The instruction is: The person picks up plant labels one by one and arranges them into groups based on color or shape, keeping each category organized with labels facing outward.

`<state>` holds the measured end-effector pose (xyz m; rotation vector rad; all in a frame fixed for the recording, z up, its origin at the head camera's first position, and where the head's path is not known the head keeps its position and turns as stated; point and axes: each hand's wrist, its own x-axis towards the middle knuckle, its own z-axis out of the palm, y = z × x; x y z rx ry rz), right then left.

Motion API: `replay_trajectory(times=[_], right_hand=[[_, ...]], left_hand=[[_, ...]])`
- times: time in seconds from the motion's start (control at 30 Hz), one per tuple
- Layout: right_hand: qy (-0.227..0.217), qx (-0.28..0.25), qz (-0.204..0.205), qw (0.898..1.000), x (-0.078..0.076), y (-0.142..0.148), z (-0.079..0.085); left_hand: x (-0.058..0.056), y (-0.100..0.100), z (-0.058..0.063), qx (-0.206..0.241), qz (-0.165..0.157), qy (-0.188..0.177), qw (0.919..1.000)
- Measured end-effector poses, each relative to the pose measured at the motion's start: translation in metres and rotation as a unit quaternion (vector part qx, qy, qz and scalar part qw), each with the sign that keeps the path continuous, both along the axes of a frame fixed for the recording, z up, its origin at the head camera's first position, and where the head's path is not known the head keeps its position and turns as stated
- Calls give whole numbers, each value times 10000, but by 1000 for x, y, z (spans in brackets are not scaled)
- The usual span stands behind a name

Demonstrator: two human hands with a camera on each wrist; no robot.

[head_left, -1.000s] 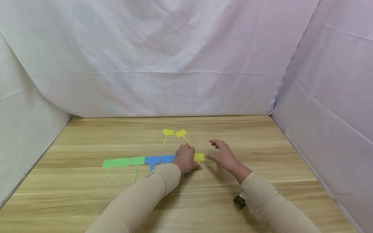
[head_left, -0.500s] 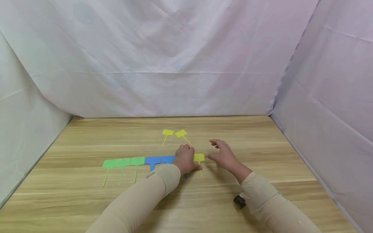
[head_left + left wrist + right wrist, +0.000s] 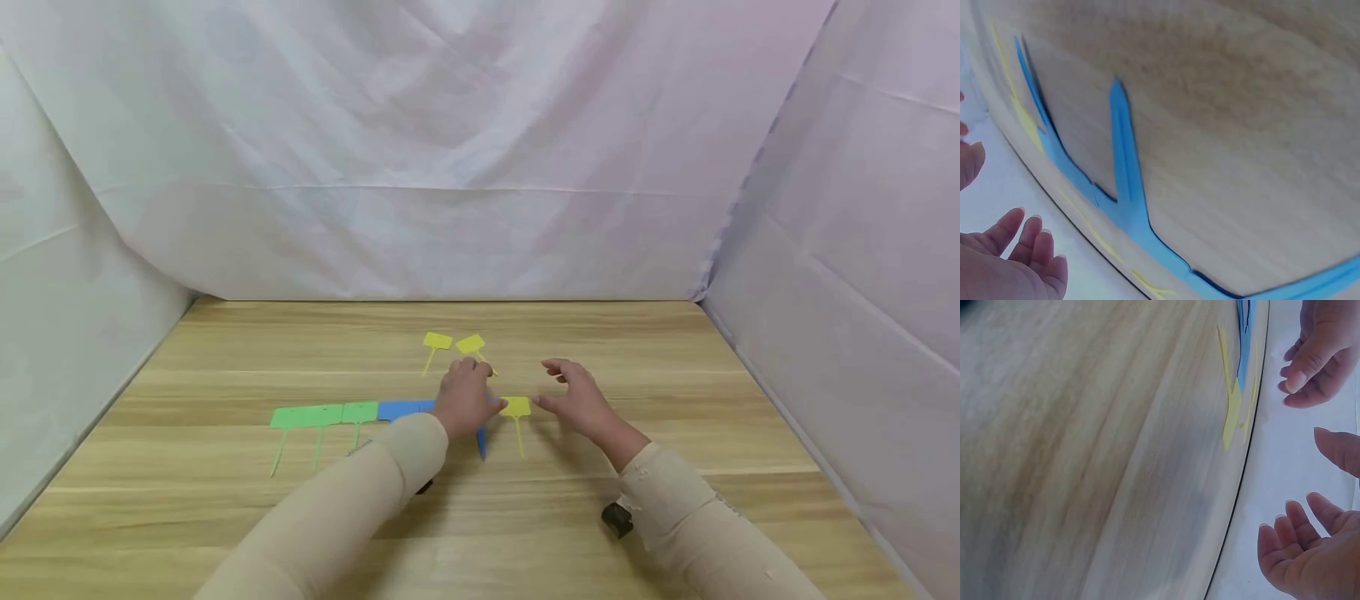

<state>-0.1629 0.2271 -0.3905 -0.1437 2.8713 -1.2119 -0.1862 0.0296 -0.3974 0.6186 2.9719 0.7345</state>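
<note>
My left hand (image 3: 465,400) hovers over the blue tags (image 3: 401,409) in a row of flat, T-shaped plastic tags. Its fingers are loosely bent with nothing between them, as the left wrist view confirms. At the row's right end lies a yellow tag (image 3: 516,407), stem toward me. Just right of that tag, my right hand (image 3: 581,407) is held above the table with fingers apart and holding nothing. Three green tags (image 3: 307,416) form the row's left end. The left hand and sleeve hide part of the blue tags.
Two more yellow tags, a straight one (image 3: 438,341) and a slanted one (image 3: 470,343), lie behind the row. The wooden table (image 3: 637,333) is bounded by white cloth (image 3: 450,242) at the back and sides. A small black object (image 3: 617,520) shows beside the right sleeve.
My left hand has lifted from the row and shifted slightly left, uncovering more of the right-hand blue stem. The right hand has barely moved. The view has shifted slightly.
</note>
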Motion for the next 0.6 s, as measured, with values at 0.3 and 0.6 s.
replay_trajectory(times=[0.3,0.6], right_hand=[[132,-129,-5,9998,-6,-1,0],[88,-227,29,9997,-12,-3,7]], left_hand=[[-7,-29,17,941,171,-665,9932],[-14,-63,30,1093,329,-668,9912]])
